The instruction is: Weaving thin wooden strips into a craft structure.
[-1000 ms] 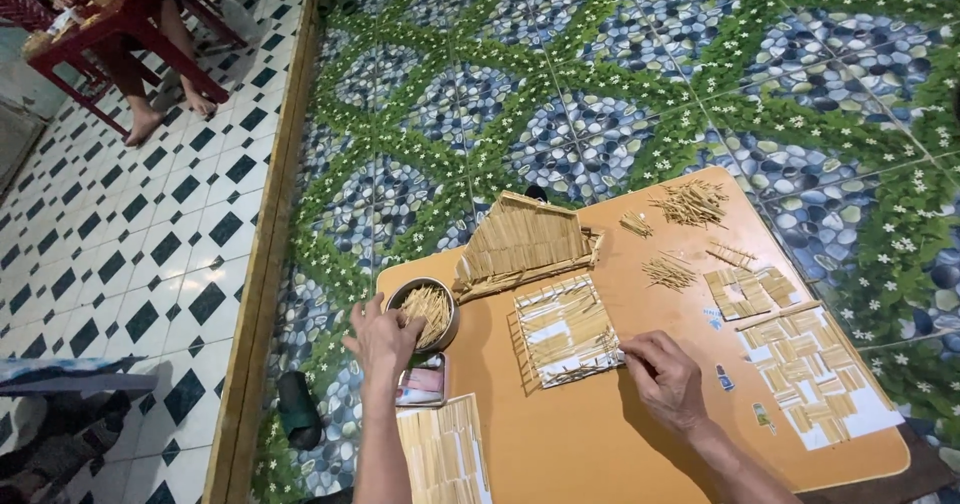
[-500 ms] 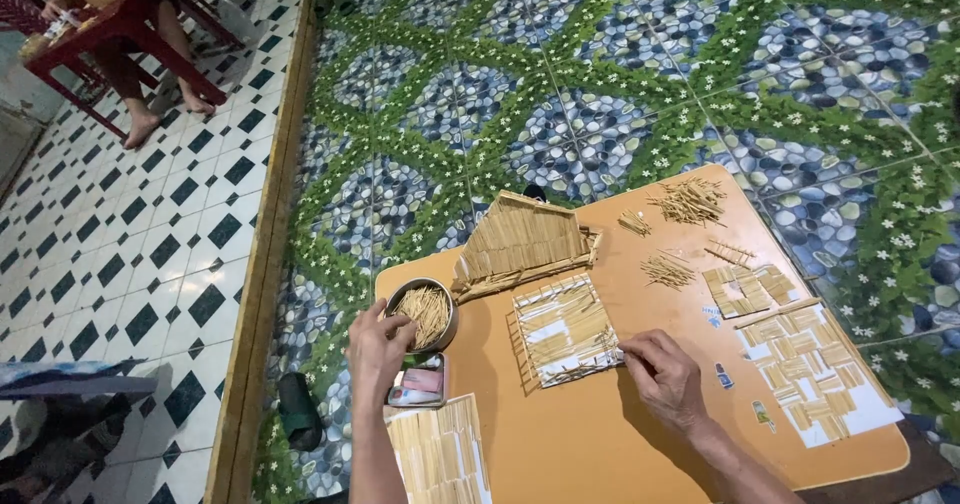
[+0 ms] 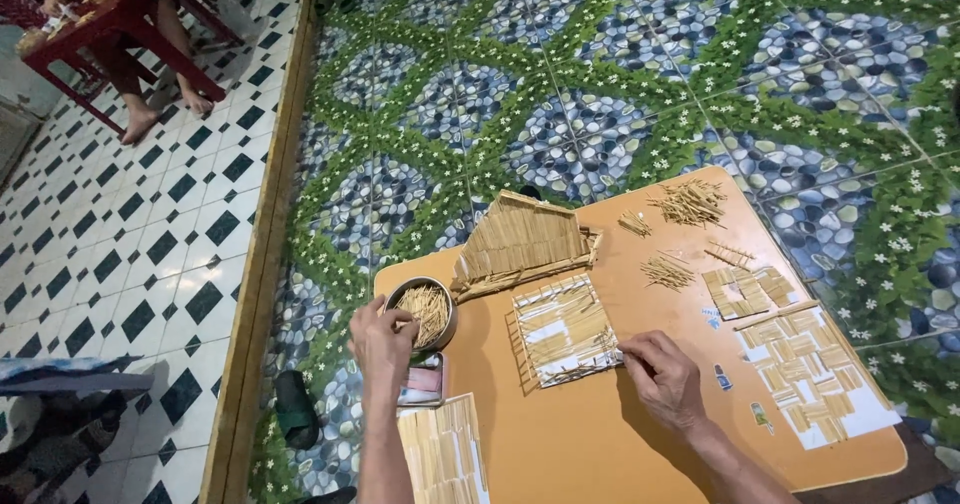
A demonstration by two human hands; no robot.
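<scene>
While the left hand (image 3: 382, 342) reaches its fingertips into the round metal tin of thin wooden sticks (image 3: 424, 312) at the left edge of the low orange wooden bench (image 3: 600, 454), its grip is curled at the tin's rim, and whether it pinches a stick cannot be told. On the other side, the right hand (image 3: 662, 378) rests on the bench top with its fingers pressed together against the lower right corner of the flat rectangular panel of straw-coloured sticks on white paper (image 3: 565, 330), which lies near the middle of the bench, just right of the tin. Behind the panel and the tin stands a small roof-shaped model built of the same pale sticks (image 3: 522, 243), tilted toward the camera. Loose stick bundles (image 3: 688, 202) lie at the far right corner, with a smaller heap (image 3: 666, 270) nearer in. Right of the hand, a white sheet covered with woven stick squares (image 3: 808, 374) sits beside a smaller brown patch of the same squares (image 3: 745, 291). At the near edge, another striped stick panel (image 3: 440, 454) hangs over the bench. Under the bench lies a mat printed with blue pebbles and green leaves (image 3: 560, 84), bordered on the left by black-and-white floor tiles (image 3: 130, 244), where a red table (image 3: 110, 24) and a person's bare legs (image 3: 135, 114) show at the far corner.
</scene>
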